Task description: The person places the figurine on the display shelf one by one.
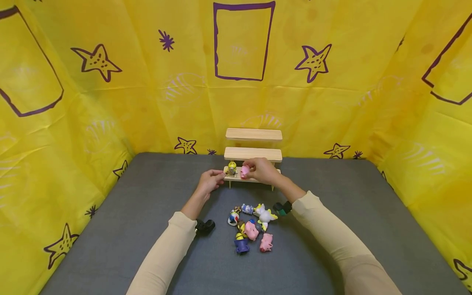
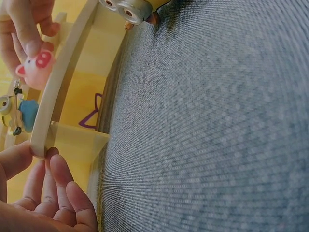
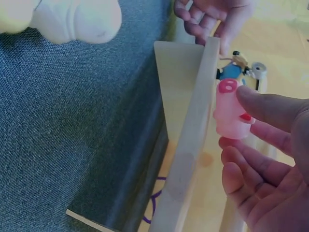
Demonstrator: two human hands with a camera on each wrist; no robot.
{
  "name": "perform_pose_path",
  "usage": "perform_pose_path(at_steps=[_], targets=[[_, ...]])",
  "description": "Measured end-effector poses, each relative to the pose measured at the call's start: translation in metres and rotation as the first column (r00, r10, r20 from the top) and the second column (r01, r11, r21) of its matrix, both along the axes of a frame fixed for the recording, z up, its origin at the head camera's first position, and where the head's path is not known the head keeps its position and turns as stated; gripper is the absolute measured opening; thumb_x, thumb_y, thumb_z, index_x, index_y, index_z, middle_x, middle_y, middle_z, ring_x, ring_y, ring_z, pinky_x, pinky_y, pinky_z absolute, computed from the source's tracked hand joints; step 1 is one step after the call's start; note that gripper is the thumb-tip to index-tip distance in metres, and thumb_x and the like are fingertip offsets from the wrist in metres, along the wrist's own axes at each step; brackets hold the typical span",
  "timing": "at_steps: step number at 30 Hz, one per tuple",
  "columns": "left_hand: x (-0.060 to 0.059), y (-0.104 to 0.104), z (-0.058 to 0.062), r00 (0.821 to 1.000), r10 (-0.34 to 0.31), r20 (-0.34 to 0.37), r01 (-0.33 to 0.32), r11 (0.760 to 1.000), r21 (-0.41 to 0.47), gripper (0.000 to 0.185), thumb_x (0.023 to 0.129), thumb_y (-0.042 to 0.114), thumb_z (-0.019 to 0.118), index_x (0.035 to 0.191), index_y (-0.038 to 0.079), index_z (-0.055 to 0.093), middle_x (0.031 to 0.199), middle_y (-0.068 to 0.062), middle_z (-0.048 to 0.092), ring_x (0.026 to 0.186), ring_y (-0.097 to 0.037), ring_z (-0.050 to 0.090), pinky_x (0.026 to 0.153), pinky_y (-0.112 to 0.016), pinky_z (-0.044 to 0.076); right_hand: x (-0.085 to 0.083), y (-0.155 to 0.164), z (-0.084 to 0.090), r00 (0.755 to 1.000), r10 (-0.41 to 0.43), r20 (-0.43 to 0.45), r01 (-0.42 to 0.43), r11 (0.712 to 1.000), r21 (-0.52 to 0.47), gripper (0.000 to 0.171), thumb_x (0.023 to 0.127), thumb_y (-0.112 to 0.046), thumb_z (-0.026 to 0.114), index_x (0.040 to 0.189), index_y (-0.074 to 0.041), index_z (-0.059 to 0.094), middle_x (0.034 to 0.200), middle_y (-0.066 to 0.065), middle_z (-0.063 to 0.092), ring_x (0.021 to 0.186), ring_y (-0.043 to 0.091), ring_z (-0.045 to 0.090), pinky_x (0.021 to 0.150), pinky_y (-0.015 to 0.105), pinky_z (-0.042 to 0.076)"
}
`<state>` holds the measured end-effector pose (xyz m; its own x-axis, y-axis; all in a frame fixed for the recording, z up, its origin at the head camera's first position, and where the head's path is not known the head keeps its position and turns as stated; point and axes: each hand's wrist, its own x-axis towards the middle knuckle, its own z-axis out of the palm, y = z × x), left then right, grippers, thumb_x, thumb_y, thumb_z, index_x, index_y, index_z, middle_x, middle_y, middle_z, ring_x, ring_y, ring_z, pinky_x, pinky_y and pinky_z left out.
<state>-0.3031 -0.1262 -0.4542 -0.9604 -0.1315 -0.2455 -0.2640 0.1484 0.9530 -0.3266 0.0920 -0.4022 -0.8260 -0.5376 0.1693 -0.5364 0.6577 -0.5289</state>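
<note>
The pig [image 1: 244,172] is at the near shelf [image 3: 192,142], right of the minion [image 1: 231,168], pinched in the right hand [image 1: 262,170]; the left hand [image 1: 210,181] pinches the shelf's left end. Placing seems underway, calling for a gentle release.

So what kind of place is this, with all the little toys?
Probably a small set-up play or display corner: starry yellow cloth surrounds a gray surface, with a stepped wooden shelf and toy figures.
</note>
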Motion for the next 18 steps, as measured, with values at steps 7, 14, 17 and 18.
perform_pose_path(at_steps=[7, 14, 17, 18], targets=[[-0.001, 0.0, -0.001, 1.0, 0.0, -0.007, 0.0, 1.0, 0.011, 0.029, 0.093, 0.017, 0.066, 0.117, 0.001, 0.065, 0.087, 0.002, 0.064, 0.068, -0.005, 0.059, 0.067, -0.025, 0.047, 0.0, -0.005, -0.004, 1.0, 0.02, -0.016, -0.02, 1.0, 0.018, 0.032, 0.084, -0.015, 0.076, 0.113, -0.005, 0.068, 0.1, 0.012, 0.072, 0.092, 0.025, 0.067, 0.083, 0.039, 0.052], [-0.001, 0.001, -0.001, 1.0, 0.001, 0.006, -0.001, 1.0, 0.014, 0.028, 0.093, 0.017, 0.066, 0.117, 0.002, 0.065, 0.088, 0.002, 0.065, 0.069, -0.006, 0.06, 0.067, -0.024, 0.047, -0.003, 0.004, -0.012, 1.0, 0.006, -0.028, -0.005, 1.0, 0.031, 0.035, 0.091, -0.022, 0.068, 0.123, -0.007, 0.065, 0.112, 0.014, 0.07, 0.098, 0.028, 0.067, 0.086, 0.043, 0.052], [-0.002, 0.0, -0.001, 1.0, 0.0, 0.008, -0.001, 1.0, 0.022, 0.029, 0.093, 0.017, 0.066, 0.117, 0.001, 0.065, 0.087, 0.002, 0.065, 0.069, -0.007, 0.061, 0.067, -0.024, 0.047, 0.013, 0.009, 0.006, 0.999, -0.013, -0.045, 0.016, 0.999, 0.05, 0.031, 0.093, -0.022, 0.066, 0.118, -0.005, 0.067, 0.108, 0.014, 0.07, 0.093, 0.027, 0.064, 0.083, 0.042, 0.052], [-0.002, 0.0, -0.001, 1.0, 0.002, 0.01, -0.002, 1.0, 0.022, 0.029, 0.093, 0.018, 0.066, 0.117, 0.002, 0.065, 0.087, 0.002, 0.065, 0.07, -0.007, 0.061, 0.068, -0.025, 0.047, 0.016, 0.011, 0.008, 0.998, -0.012, -0.056, 0.015, 0.999, 0.052, 0.03, 0.093, -0.023, 0.066, 0.117, -0.005, 0.068, 0.107, 0.013, 0.07, 0.092, 0.026, 0.063, 0.081, 0.042, 0.051]])
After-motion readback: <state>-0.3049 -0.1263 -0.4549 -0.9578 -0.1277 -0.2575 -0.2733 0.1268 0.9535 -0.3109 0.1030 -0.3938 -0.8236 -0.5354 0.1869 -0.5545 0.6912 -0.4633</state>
